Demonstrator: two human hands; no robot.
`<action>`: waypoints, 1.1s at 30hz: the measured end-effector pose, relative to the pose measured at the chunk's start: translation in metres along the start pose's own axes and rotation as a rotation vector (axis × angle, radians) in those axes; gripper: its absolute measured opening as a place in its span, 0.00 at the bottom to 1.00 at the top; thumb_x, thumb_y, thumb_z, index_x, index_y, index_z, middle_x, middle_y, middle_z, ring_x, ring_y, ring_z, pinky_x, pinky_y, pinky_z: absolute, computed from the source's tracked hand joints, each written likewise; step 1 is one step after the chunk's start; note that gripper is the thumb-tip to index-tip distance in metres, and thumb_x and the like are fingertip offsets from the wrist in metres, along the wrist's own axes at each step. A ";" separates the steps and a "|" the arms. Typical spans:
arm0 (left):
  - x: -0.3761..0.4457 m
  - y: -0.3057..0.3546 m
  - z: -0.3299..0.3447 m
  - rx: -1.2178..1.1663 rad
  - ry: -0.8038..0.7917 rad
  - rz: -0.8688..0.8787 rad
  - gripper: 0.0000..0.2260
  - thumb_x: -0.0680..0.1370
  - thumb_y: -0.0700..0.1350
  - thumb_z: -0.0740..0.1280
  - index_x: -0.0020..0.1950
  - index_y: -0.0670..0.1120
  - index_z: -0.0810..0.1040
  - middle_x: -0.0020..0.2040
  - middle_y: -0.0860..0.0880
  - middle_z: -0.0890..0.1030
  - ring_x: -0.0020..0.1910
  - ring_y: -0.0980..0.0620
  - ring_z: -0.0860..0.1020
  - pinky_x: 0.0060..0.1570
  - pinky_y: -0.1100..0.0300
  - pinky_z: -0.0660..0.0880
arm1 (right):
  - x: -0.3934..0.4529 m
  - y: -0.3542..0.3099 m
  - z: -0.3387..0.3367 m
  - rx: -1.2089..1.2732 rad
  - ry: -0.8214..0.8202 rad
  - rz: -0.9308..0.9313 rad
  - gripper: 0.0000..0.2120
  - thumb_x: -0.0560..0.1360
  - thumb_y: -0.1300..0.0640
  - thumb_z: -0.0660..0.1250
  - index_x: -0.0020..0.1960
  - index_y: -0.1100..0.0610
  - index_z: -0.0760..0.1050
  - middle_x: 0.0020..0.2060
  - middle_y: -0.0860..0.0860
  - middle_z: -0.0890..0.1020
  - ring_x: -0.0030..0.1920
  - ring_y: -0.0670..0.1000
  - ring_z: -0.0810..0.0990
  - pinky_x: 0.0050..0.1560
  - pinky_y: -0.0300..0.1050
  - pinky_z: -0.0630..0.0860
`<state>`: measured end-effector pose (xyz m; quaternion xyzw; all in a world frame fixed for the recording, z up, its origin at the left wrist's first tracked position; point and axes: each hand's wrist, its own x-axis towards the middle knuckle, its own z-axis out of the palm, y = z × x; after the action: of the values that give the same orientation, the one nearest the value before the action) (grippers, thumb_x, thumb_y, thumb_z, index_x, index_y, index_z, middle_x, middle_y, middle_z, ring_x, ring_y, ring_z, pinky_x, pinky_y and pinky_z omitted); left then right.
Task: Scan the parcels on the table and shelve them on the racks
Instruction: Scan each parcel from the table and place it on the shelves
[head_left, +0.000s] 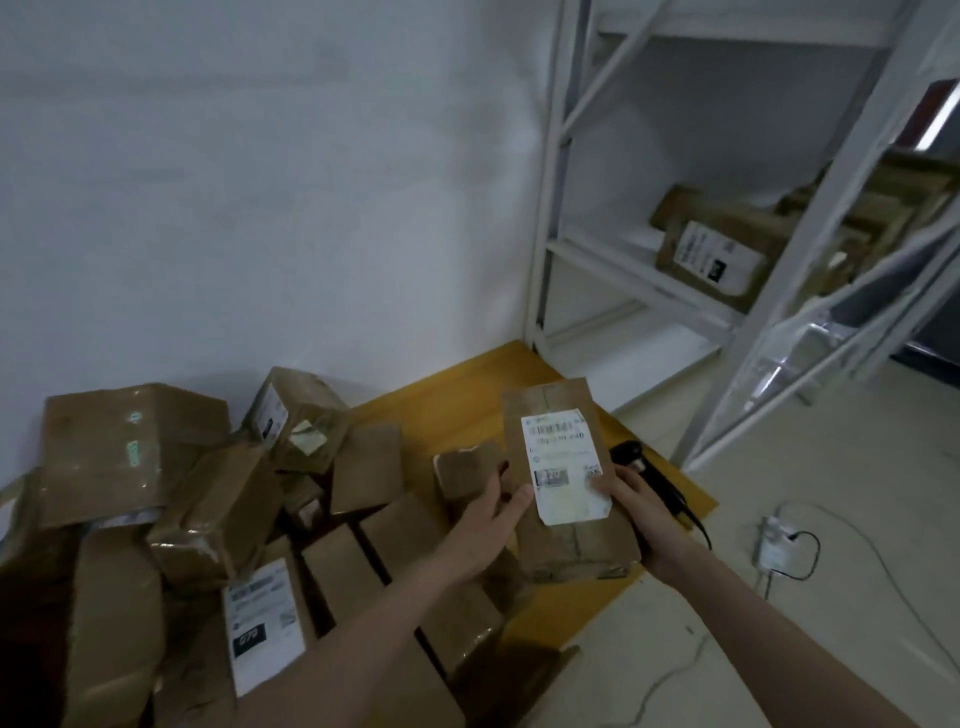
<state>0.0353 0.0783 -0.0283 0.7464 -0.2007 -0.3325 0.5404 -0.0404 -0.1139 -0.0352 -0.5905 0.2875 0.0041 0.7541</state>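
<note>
Brown cardboard parcel (569, 483) sits upright between both hands above the yellow bench (467, 400). The left hand (493, 512) grips its left edge with the thumb lying on the white shipping label (563, 465); the right hand (641, 514) holds the right edge, thumb on the label's lower corner. The label carries a barcode and print too blurred to read. Just behind the right hand lies a black scanner (652, 480) with its cable trailing off the bench. Left of the hands, more parcels (208, 493) lie heaped; one nearer label (262, 621) shows "079" in a black box. Beyond the right hand stands a white rack (649, 275) holding a labelled box (719, 254).
</note>
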 end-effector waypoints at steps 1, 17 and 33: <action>0.005 0.001 0.008 -0.047 -0.017 -0.015 0.20 0.82 0.55 0.55 0.69 0.62 0.47 0.60 0.58 0.73 0.54 0.59 0.75 0.51 0.69 0.75 | 0.002 0.001 -0.010 0.007 -0.001 0.000 0.41 0.63 0.46 0.74 0.72 0.52 0.63 0.59 0.55 0.79 0.55 0.57 0.80 0.47 0.52 0.81; 0.084 0.004 0.089 -0.210 0.355 -0.087 0.23 0.81 0.51 0.61 0.67 0.66 0.50 0.56 0.67 0.71 0.48 0.70 0.76 0.45 0.72 0.76 | 0.150 0.001 -0.170 -0.694 0.175 0.079 0.27 0.76 0.48 0.65 0.70 0.61 0.65 0.63 0.62 0.73 0.61 0.63 0.73 0.59 0.55 0.72; 0.079 -0.033 0.119 -0.141 0.593 -0.108 0.34 0.73 0.61 0.69 0.73 0.60 0.55 0.68 0.59 0.71 0.67 0.59 0.72 0.63 0.53 0.75 | 0.236 0.036 -0.190 -0.905 -0.181 0.203 0.04 0.76 0.66 0.62 0.51 0.64 0.71 0.33 0.56 0.71 0.32 0.52 0.67 0.33 0.44 0.64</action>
<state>0.0038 -0.0432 -0.1046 0.7810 0.0293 -0.1413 0.6077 0.0625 -0.3510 -0.1967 -0.8259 0.2463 0.2543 0.4388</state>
